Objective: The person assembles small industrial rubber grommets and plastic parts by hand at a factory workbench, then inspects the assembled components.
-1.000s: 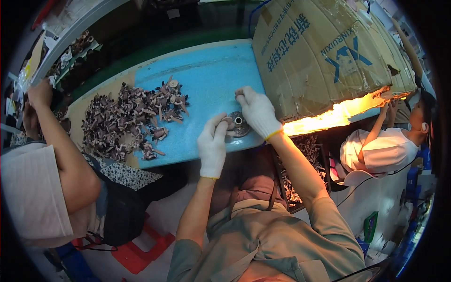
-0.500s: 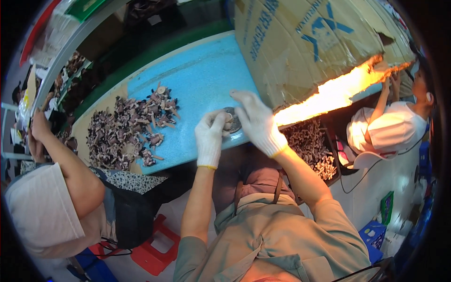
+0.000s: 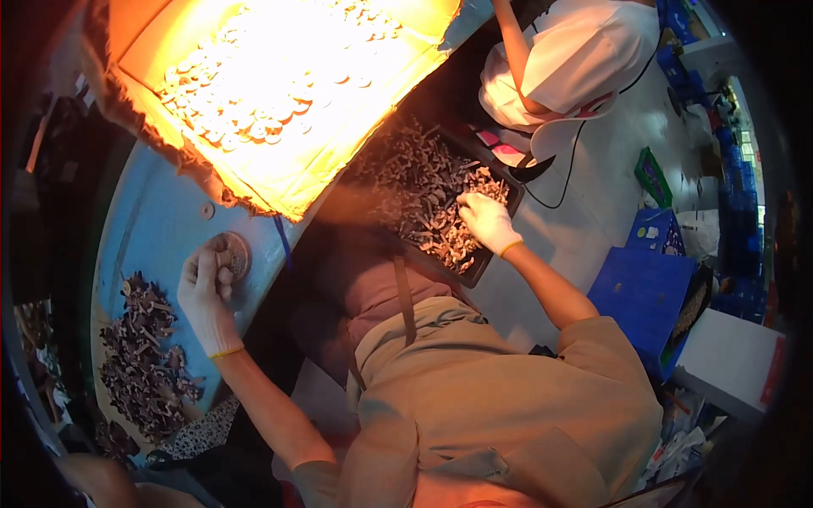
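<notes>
Blue tabletop (image 3: 161,229) curves along the nine-o'clock side, with a heap of dark metal parts (image 3: 148,356) at about eight o'clock. On it lies a round metal disc (image 3: 235,254); the left hand (image 3: 206,292), in a white glove, rests against the disc's left edge with fingers curled on its rim. At two o'clock of the person's chest, the gloved right hand (image 3: 489,222) reaches into a black tray (image 3: 478,269) of small metal pieces, fingers bent down among them; whether they pinch one is unclear. An open cardboard box (image 3: 279,93) of brightly lit round parts sits at twelve o'clock.
</notes>
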Available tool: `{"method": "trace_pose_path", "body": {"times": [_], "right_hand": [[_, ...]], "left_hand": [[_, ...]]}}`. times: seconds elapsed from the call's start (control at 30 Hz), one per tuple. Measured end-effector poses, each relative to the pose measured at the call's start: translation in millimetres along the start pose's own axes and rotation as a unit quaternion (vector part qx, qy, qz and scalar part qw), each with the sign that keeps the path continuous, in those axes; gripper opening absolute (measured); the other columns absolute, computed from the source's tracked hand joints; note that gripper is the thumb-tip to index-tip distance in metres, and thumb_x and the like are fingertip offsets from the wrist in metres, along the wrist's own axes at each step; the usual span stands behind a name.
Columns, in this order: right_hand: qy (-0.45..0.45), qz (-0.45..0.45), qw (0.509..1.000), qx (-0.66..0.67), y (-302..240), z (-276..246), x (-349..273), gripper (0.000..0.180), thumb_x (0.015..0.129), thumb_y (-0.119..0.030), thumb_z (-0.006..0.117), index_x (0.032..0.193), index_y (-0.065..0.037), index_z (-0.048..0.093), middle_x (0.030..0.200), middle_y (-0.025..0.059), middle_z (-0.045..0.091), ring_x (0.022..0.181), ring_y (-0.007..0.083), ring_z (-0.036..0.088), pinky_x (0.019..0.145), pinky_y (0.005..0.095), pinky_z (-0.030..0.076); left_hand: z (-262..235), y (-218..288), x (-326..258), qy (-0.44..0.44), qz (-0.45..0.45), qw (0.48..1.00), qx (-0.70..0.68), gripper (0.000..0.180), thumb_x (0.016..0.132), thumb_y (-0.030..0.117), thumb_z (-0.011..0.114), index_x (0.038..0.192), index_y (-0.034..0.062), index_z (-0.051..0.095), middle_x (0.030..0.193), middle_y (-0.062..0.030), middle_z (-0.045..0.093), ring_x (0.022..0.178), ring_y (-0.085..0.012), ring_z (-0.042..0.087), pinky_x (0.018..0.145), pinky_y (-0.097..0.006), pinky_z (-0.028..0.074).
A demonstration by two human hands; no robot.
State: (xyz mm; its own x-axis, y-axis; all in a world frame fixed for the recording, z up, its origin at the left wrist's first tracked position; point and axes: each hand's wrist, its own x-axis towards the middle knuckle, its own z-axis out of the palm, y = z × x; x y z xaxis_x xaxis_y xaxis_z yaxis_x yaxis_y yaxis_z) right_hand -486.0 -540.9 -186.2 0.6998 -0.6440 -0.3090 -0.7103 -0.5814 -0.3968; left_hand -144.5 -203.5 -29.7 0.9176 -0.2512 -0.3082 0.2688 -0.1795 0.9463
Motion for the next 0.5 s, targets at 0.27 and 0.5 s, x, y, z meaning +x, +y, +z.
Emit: {"method": "trace_pose_path", "body": {"times": [0.27,0.5], "right_hand": [[-0.028,0.266,0.963,-0.015,-33.9,66.0,82.8,0.058,0.095,-0.043,0.065,0.123,0.009,0.063,0.120,0.0332,0.068,0.119,0.0447,0.065,0.097,0.0487,0.055],[0.014,0.208,0.971,0.119,-4.0,64.8,68.0,0.054,0.095,-0.040,0.067,0.123,0.006,0.062,0.127,0.0319,0.065,0.116,0.0479,0.063,0.097,0.0523,0.052]], "left_hand": [[-2.0,-4.0,-3.8,-0.010,0.002,0.999,0.032,0.033,0.104,0.029,0.067,0.116,-0.0013,0.071,0.083,0.0004,0.068,0.061,-0.0020,0.051,0.051,-0.018,0.032],[-3.8,-6.9,-8.8,0.027,0.024,0.999,-0.010,0.042,0.106,0.034,0.061,0.124,-0.0034,0.068,0.093,-0.0008,0.068,0.063,-0.0034,0.053,0.052,-0.019,0.034]]}}
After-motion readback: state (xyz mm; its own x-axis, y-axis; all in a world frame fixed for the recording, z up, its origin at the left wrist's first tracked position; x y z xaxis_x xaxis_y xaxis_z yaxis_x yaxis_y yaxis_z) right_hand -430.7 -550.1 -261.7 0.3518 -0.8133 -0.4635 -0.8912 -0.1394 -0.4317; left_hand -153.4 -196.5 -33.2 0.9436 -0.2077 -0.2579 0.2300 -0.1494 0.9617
